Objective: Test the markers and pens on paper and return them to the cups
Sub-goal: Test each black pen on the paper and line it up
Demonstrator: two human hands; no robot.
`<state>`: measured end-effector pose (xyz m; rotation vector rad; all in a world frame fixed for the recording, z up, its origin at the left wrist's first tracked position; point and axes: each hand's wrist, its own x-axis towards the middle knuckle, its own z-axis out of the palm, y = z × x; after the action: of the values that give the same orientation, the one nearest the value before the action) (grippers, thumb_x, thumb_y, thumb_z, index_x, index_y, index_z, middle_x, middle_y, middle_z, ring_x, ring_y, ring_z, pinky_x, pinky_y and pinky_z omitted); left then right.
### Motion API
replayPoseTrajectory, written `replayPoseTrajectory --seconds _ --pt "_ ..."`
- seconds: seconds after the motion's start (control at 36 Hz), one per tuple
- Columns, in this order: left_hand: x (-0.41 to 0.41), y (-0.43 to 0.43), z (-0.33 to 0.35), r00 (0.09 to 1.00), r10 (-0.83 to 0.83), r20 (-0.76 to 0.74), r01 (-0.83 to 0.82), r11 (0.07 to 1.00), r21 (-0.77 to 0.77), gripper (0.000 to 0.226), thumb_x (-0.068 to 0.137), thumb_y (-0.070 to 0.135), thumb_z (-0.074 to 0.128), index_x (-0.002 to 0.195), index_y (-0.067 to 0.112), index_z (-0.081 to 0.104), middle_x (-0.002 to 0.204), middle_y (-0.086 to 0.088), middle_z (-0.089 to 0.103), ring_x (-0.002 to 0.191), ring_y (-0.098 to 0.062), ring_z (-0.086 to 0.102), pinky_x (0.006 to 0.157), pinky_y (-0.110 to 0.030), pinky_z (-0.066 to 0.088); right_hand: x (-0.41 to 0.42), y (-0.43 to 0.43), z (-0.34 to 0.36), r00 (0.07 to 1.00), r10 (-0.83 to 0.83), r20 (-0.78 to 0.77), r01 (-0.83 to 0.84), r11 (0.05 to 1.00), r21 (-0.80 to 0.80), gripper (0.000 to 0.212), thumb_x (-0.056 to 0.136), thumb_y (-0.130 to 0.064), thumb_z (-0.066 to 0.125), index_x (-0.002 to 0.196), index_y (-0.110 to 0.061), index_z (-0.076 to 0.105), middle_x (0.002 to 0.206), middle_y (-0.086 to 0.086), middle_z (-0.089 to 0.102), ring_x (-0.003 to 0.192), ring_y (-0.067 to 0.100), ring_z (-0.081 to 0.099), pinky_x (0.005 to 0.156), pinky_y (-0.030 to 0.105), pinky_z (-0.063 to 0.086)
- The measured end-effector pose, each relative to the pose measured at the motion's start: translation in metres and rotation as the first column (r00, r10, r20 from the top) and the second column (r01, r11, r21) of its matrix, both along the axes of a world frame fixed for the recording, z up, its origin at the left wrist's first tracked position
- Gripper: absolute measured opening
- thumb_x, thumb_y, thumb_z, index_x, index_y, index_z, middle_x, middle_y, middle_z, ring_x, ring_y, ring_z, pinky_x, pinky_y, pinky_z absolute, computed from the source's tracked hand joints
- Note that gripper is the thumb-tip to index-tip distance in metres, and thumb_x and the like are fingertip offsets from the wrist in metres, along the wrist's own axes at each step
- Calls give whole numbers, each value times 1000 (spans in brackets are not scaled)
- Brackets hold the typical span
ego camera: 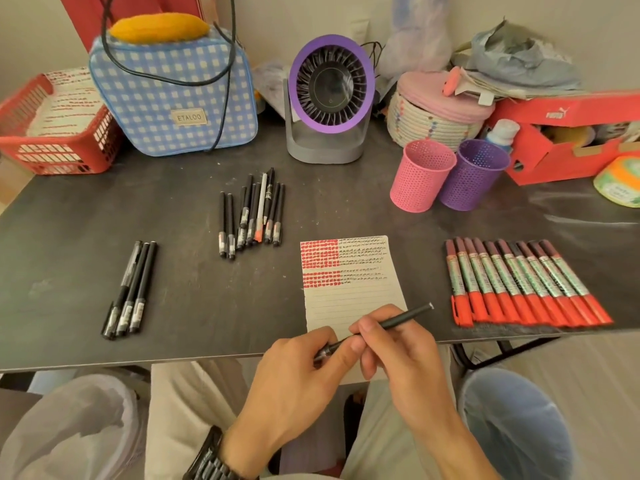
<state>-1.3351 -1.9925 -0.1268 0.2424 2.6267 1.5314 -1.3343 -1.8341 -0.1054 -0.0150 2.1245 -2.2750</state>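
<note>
The person's left grip [298,375] and right grip [398,355] both hold one black pen [401,318] just above the front edge of the surface [194,306], over the near edge of the paper [353,296]. The left grip pinches the pen's near end, where the cap seems to be. The right grip is curled round the barrel, and the far end slants up toward the row of red markers [519,285] at the right front corner. I judge this to be the capping point of a single test: the cap is either coming off before a scribble or going back on after one, and the picture does not settle which. The paper bears red dabs at its top left and black scribbles at its top right, while its lower lines are bare, so there is room to write. A pile of black pens [252,216] lies mid-surface and three more pens [133,292] lie toward the left front. The pink cup [420,176] and purple cup [474,176] stand touching near the back right with nothing sticking out, so most of the task looks undone. If the cap is coming off, the next move calls for a straight pull along the barrel, then bringing the tip down onto a bare line. If it is going on, the pen then needs a long reach across to a cup.
</note>
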Motion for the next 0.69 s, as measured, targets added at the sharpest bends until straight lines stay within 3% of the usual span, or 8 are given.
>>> replayPoseTrajectory --seconds 0.08,0.14,0.25,0.33,0.42,0.58,0.69 --pt "0 1 2 1000 -9 -27 8 1000 -28 58 85 84 43 66 29 46 52 13 45 50 -10 40 51 -19 30 1 1 -2 1000 -5 -16 5 999 33 22 91 -36 65 76 -20 67 55 3 58 51 16 53 56 25 48" --pt "-2 0 4 998 -15 -62 7 991 -134 58 83 88 38 69 33 45 57 15 50 53 -10 44 50 -19 29 3 2 -5 1000 -14 -2 14 999 39 26 87 -46 67 76 -22 68 53 3 58 50 17 54 55 26 49" --pt "-13 -6 3 988 20 -154 -70 943 -326 58 74 95 36 76 38 38 80 22 56 74 -6 52 52 -20 29 3 13 -9 997 -67 34 69 996 -60 17 93 -33 72 90 -16 75 63 12 64 54 22 58 53 28 49" --pt "-28 -13 1 980 59 -192 -119 941 -317 50 74 89 47 80 41 34 71 18 51 83 -1 51 57 -20 38 -2 29 -10 980 -165 110 185 961 -204 24 86 -31 62 93 -12 77 68 18 66 54 25 59 52 29 51" --pt "-49 -16 -1 971 87 -221 -154 939 -306 41 78 79 53 88 42 36 88 26 52 89 1 50 69 -24 46 -11 45 -9 969 -206 137 237 932 -273 26 85 -27 58 91 -13 78 72 20 67 57 24 61 53 29 53" --pt "-80 3 -10 947 46 -318 -149 940 -306 35 88 54 64 100 26 45 100 16 54 94 -8 48 82 -31 44 -36 54 -4 961 -181 212 250 894 -371 27 81 -27 58 88 -14 80 70 15 67 59 19 63 55 25 55" --pt "-86 7 -22 953 -74 -295 -46 923 -381 49 84 59 64 112 22 46 110 17 53 107 -7 52 113 -30 32 -58 44 -1 953 -236 190 282 919 -275 16 84 -28 67 75 -16 72 59 7 58 52 15 56 49 24 48"
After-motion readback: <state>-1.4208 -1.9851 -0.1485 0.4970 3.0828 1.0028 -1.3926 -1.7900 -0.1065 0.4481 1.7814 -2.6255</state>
